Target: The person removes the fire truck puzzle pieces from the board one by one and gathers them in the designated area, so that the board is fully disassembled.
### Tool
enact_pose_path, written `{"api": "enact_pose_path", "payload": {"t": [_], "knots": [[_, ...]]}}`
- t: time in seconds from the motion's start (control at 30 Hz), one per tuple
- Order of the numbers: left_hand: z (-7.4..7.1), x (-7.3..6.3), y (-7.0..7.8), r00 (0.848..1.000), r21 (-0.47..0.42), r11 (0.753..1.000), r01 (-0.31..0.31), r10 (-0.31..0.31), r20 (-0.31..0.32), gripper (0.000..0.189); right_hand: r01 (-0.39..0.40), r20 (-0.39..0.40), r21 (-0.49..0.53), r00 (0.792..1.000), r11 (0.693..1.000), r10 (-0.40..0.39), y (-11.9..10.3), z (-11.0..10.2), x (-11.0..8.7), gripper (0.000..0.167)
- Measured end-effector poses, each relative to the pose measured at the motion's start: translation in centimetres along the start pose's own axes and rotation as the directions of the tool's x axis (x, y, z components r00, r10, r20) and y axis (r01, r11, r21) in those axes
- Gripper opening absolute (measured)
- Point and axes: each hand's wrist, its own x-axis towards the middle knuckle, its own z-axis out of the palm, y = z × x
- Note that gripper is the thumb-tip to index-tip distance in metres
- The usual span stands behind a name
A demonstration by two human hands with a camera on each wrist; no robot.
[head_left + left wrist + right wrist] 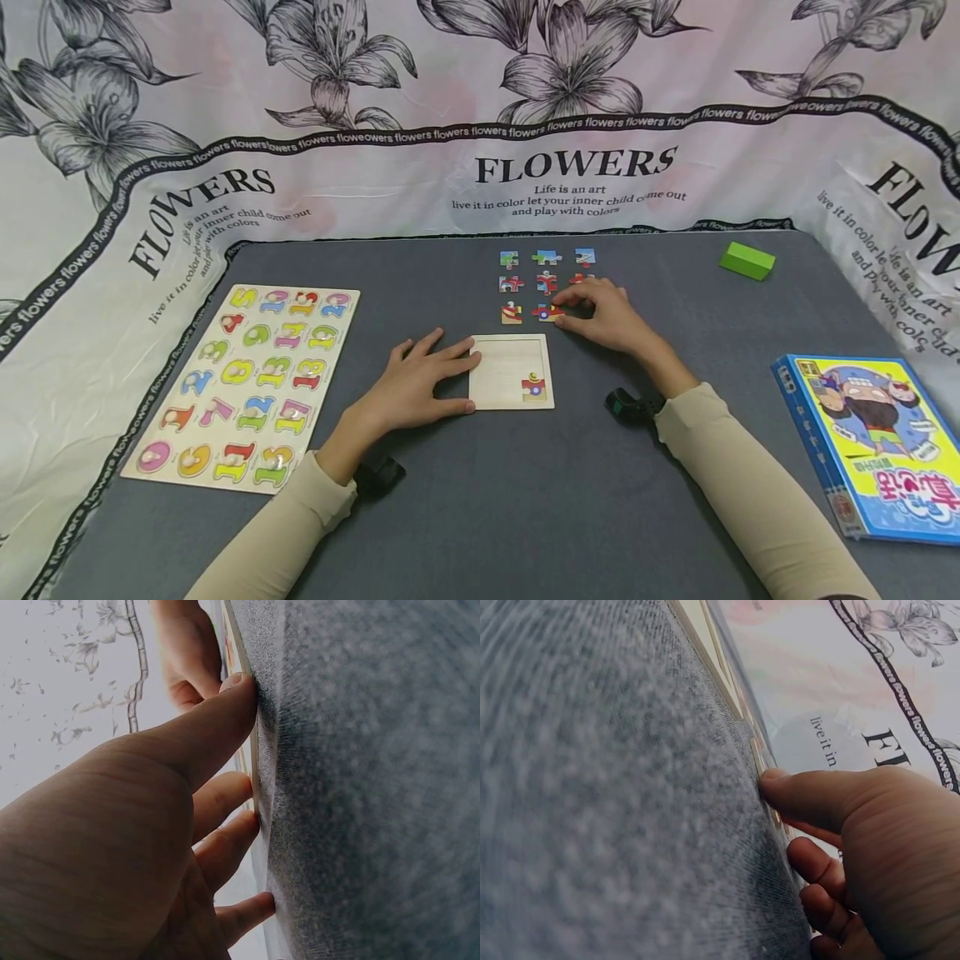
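A pale wooden puzzle tray (510, 354) lies flat on the table, one jigsaw piece (533, 387) sitting in its lower right corner. My left hand (416, 382) has its fingers spread, with thumb and fingertips resting at the tray's left edge. Beyond the tray, my right hand (613, 315) pinches a red, blue and yellow jigsaw piece (546, 313) between thumb and index finger, at the near row of loose pieces. In the right wrist view the thumb (802, 791) is at the edge of a thin piece, low over the cloth.
Several other loose jigsaw pieces (547, 283) lie in rows behind the tray. On the left is a board of colourful numbers (247, 387). A green block (747, 261) stands at the back right, and a blue and yellow box (873, 442) lies at the right edge.
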Motion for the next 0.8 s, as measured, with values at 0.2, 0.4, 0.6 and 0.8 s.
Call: {"api": "enact_pose_path", "payload": {"t": [0.2,0.4,0.6,0.8], "knots": [[-0.1,-0.1,0.1,1.000,-0.006,1.000,0.004,-0.004,-0.005,0.073,0.025,0.003,0.042,1.000,0.999,-0.025,-0.6,-0.5,-0.1,0.030],[-0.3,-0.2,0.4,1.000,-0.002,1.000,-0.005,0.005,-0.013,0.072,0.110,0.098,0.049,0.989,0.993,-0.114,-2.3,-1.1,-0.3,0.032],[-0.2,-0.2,0.3,1.000,0.000,1.000,-0.008,0.008,-0.013,0.072,0.184,0.221,0.045,0.957,0.982,-0.190,-3.9,-1.1,-0.6,0.035],[-0.1,-0.1,0.2,1.000,0.001,1.000,0.007,-0.007,0.003,0.072,0.218,0.287,0.012,0.934,0.976,-0.212,-5.1,-1.0,-0.8,0.034]]}}
